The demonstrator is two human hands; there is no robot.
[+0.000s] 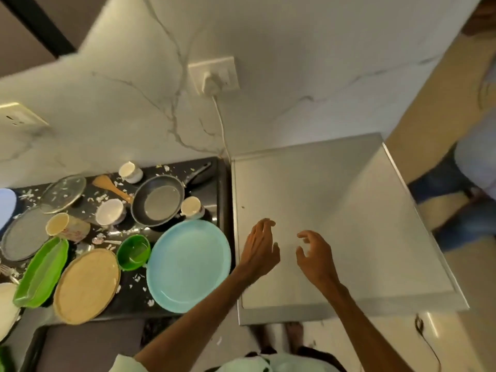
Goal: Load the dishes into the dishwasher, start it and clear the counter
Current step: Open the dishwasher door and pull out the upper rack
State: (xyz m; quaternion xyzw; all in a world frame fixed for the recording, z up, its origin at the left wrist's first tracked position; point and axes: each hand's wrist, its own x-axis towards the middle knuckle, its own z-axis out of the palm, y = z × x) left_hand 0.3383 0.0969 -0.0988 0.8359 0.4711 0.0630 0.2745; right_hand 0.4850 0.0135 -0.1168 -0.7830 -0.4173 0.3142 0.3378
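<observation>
Both my hands hover empty over the flat steel top of the dishwasher, fingers apart: my left hand near its left edge, my right hand just beside it. Dirty dishes crowd the dark counter to the left. Nearest my left hand is a large light-blue plate. Beyond it lie a grey frying pan, a small green bowl, a tan round plate, a green oblong dish, a white bowl, two cups, a wooden spatula and a glass lid.
Food scraps litter the counter. A grey plate and a cream mug sit at the far left. A white plug and cable hang on the marble wall. Another person's legs stand to the right of the dishwasher.
</observation>
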